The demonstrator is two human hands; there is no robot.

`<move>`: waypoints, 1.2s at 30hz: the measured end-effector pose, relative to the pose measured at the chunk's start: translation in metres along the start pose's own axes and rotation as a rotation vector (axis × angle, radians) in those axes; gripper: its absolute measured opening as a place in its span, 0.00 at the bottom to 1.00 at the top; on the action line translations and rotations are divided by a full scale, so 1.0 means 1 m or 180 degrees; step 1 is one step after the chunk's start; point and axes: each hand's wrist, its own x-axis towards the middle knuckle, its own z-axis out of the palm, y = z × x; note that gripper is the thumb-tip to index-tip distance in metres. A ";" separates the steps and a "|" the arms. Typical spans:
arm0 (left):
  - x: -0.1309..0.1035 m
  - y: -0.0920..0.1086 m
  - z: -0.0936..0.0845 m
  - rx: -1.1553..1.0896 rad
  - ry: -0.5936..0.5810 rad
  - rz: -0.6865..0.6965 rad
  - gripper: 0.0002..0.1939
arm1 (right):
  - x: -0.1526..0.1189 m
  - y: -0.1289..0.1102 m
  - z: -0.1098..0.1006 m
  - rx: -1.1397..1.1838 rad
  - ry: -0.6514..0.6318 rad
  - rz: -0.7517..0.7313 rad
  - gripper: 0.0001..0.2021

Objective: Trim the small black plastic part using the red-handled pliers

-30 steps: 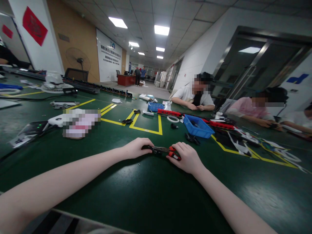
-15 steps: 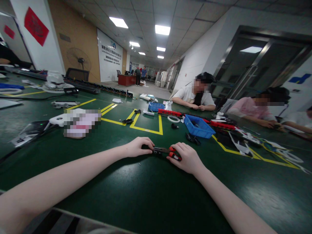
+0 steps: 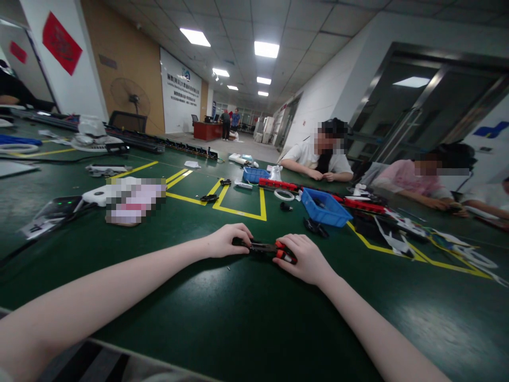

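**Hands on the pliers, barely shifted**

On the smooth dark-green worktop [image 3: 246, 329], both hands stay close together, as a second ago. Left hand [image 3: 225, 241] is curled around a small dark part at 9 o'clock of the pliers [image 3: 269, 249]; right hand [image 3: 304, 258] grips their glossy red-and-black handles, now slightly lower. Farther off at 1 o'clock sits a rectangular blue plastic bin [image 3: 324, 208].

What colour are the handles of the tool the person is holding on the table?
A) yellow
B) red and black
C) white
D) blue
B: the right hand is wrapped round handles that show red and black, on the pliers-like tool lying on the green table; the left hand grips its dark front end.
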 end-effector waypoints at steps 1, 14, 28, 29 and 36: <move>0.000 0.000 0.000 0.0012 0.0005 -0.0004 0.05 | 0.000 0.000 0.000 0.0000 0.0011 -0.0018 0.15; 0.000 0.001 0.001 0.0081 0.0070 0.0019 0.04 | -0.001 0.000 0.004 -0.0343 0.0282 -0.0193 0.15; 0.000 0.005 0.000 0.0030 0.0060 0.0007 0.06 | 0.001 -0.004 0.002 -0.0329 0.0217 -0.0126 0.14; 0.000 0.005 0.000 0.0016 0.0056 0.0017 0.06 | 0.001 -0.004 0.001 -0.0334 0.0219 -0.0126 0.14; 0.001 0.005 0.000 0.0036 -0.0046 0.0021 0.08 | 0.001 0.004 -0.005 -0.0354 0.0005 -0.0213 0.14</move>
